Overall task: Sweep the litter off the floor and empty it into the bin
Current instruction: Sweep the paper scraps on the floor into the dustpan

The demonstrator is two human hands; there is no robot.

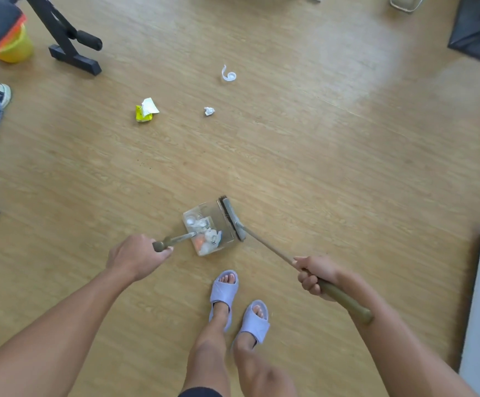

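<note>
Where broom (233, 217) meets dustpan (204, 211), litter (210, 239) lies

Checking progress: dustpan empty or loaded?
Loaded: the clear dustpan holds crumpled white paper and an orange scrap; the broom head sits at its open edge.

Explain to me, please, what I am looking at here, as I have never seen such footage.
There is no machine: a person wears a camera on the head, so this single picture looks down at their own arms and feet. The left hand holds the dustpan by its handle; it sits on the floor with crumpled litter inside. The right hand grips the broom, whose head lies along the pan's open edge. Farther off lie a yellow wrapper, a paper ball and a curled strip.
</note>
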